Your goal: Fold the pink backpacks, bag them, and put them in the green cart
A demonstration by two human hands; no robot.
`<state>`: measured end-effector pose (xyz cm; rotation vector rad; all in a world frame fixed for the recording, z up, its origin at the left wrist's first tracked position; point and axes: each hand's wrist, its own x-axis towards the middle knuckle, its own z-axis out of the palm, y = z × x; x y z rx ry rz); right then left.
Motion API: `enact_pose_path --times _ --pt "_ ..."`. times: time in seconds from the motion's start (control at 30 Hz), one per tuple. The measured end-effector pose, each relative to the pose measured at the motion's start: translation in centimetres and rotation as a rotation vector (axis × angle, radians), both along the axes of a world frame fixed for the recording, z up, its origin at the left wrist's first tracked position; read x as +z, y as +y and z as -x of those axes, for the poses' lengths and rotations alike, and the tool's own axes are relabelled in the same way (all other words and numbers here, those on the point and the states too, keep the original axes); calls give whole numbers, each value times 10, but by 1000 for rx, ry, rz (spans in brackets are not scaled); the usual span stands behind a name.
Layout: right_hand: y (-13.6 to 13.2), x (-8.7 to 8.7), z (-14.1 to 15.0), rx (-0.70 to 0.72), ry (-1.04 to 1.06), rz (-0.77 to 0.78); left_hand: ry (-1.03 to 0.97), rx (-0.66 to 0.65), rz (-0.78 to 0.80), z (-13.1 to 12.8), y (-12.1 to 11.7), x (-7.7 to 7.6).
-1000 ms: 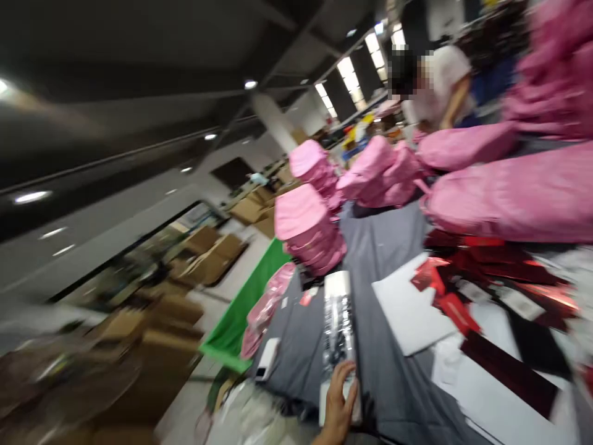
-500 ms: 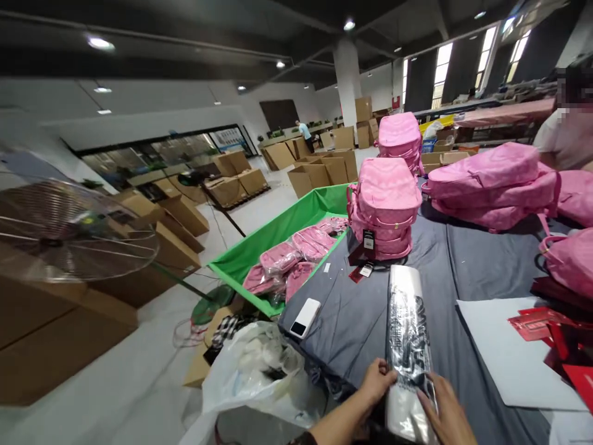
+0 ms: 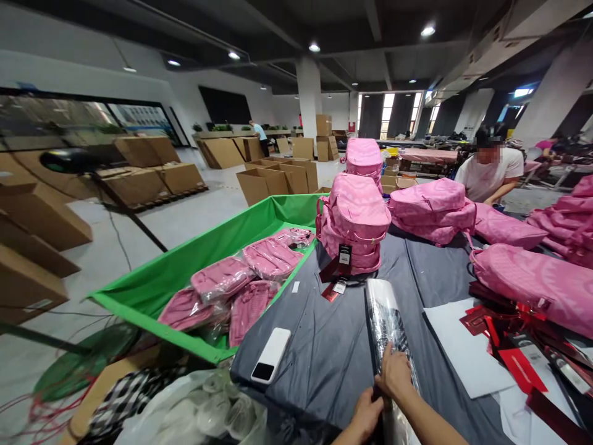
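A long stack of clear plastic bags (image 3: 386,321) with black print lies on the grey cloth of the table (image 3: 333,346), running away from me. My right hand (image 3: 393,372) rests on top of the stack, fingers curled over it. My left hand (image 3: 367,415) grips the stack's near left edge. A white phone (image 3: 271,354) lies face down on the cloth to the left of my hands.
Pink backpacks (image 3: 354,219) are piled across the table's far side and right. Red hang tags (image 3: 514,346) and a white sheet (image 3: 463,346) lie at right. A green bin (image 3: 199,259) holds bagged pink backpacks. A person in a white shirt (image 3: 491,176) works at the far end. Cardboard boxes (image 3: 273,179) stand on the floor.
My head has swung left and levelled, so the room now looks upright. My right hand moved forward onto the plastic bag stack, and my left hand stays on its near edge.
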<state>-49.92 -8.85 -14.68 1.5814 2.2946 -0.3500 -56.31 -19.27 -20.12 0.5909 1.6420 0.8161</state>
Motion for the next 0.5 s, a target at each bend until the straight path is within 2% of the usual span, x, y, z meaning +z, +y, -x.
enact_pose_path --times 0.13,0.3,0.4,0.5 --pt "14 -4 -35 -11 176 85 52 90 29 -6 7 2" --pt "48 -22 -112 -59 484 282 53 174 40 -21 40 -4" --pt "70 -35 -157 -150 643 360 1 198 52 -33 61 -7" --pt "77 -48 -192 -267 735 347 -91 225 49 -45 76 -7"
